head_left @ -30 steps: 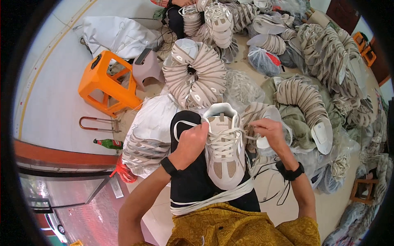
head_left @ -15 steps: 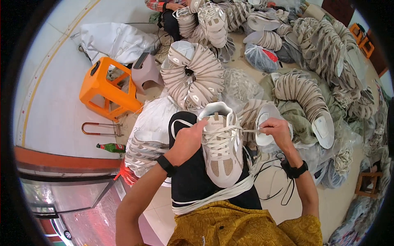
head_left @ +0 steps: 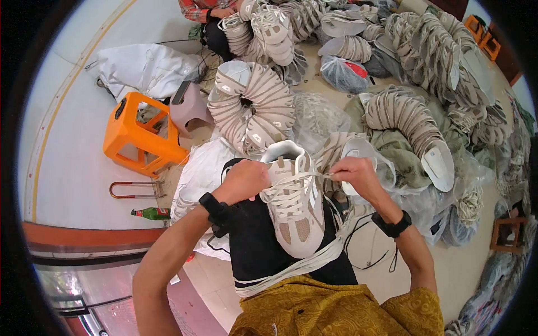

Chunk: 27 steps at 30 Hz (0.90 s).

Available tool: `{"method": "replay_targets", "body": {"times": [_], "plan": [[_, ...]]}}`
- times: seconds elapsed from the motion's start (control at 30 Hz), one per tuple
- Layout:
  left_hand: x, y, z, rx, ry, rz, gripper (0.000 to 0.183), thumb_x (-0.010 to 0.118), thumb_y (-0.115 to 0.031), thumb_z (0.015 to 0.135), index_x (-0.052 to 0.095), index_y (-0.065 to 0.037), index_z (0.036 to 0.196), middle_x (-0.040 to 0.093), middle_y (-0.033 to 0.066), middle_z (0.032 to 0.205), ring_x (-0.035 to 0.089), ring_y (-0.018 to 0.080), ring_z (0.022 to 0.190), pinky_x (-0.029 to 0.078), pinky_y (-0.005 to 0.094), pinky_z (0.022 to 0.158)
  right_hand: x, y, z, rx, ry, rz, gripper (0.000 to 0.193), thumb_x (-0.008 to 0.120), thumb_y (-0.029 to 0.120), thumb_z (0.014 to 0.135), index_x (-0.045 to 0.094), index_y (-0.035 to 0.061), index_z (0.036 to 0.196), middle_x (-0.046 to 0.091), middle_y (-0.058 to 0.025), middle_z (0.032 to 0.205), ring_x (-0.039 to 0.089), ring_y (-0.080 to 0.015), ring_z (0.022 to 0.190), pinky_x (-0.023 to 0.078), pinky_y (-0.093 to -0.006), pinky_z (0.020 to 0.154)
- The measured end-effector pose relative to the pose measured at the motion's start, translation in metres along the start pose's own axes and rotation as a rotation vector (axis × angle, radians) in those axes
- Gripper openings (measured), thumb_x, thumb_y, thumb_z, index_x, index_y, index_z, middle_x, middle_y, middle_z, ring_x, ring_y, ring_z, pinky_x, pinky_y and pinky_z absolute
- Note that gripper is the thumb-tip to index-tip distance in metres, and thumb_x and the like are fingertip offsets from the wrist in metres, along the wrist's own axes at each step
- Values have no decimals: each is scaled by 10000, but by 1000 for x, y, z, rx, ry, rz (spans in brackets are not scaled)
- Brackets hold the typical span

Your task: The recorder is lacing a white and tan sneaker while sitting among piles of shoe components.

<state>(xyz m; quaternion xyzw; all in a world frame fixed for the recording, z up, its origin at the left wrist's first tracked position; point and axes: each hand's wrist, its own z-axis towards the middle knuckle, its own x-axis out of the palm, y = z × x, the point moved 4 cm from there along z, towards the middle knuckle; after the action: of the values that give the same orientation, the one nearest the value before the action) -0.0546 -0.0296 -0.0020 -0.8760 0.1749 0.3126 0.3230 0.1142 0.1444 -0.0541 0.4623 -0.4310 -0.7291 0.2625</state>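
A beige and white sneaker (head_left: pixel 300 224) rests on my black-trousered lap, toe toward me, with laces criss-crossed over its tongue. My right hand (head_left: pixel 356 175) pinches a flat shoelace (head_left: pixel 315 175) drawn out from the top eyelets on the shoe's right side. Against the shoe's left side, my left hand (head_left: pixel 246 180) is closed with its fingers curled; what lies in it is hidden. A bunch of pale laces (head_left: pixel 297 273) stretches across my lap below the toe.
Stacked shoe uppers form a ring (head_left: pixel 252 106) ahead and an arched row (head_left: pixel 406 120) on the right. An orange stool (head_left: pixel 140 134), grey stool (head_left: pixel 189 106) and green bottle (head_left: pixel 151 213) stand or lie left. Black cords (head_left: pixel 364 246) trail on the floor. Another person's hand (head_left: pixel 223 12) shows at the far edge.
My left hand has slid left off the shoe's tongue edge, and the white lace loop beside it is gone from sight. My right hand has come closer to the shoe, still pinching the lace.
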Motion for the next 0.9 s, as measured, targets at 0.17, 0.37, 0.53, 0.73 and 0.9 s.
{"method": "replay_targets", "body": {"times": [0.17,0.37,0.53,0.73,0.9], "plan": [[2,-6,-3,356,-446,615,125,571,-157,688,584,-48,629,587,106,667,573,263,636,444,382,590,-5,2,14,-46,-25,-13,105,655,96,623,636,32,705,602,-76,671,583,-201,617,449,-268,559],[-14,-41,-18,629,-593,321,139,537,-137,742,565,-23,669,572,89,713,549,214,657,421,276,612,-16,-11,13,107,-83,197,89,630,26,645,639,-4,729,606,-65,689,571,-143,634,441,-246,586],[-73,-74,-23,622,-689,-207,192,496,-166,828,564,-8,744,584,30,696,528,77,663,416,228,616,-19,-19,11,156,-90,199,84,643,5,649,629,-31,724,601,-51,700,549,-116,655,420,-227,602],[-106,-71,-30,542,-709,-1078,203,495,-169,826,531,25,779,567,86,726,552,129,578,448,232,525,-22,-11,14,-27,-114,54,100,651,11,649,627,-23,740,600,-61,694,550,-118,650,422,-228,603],[-87,-94,-21,498,-466,-585,158,476,-145,819,538,-1,803,549,48,674,519,100,493,436,230,475,11,0,24,-61,-25,61,94,644,11,649,630,-11,739,596,-62,680,553,-133,624,423,-231,570]]}}
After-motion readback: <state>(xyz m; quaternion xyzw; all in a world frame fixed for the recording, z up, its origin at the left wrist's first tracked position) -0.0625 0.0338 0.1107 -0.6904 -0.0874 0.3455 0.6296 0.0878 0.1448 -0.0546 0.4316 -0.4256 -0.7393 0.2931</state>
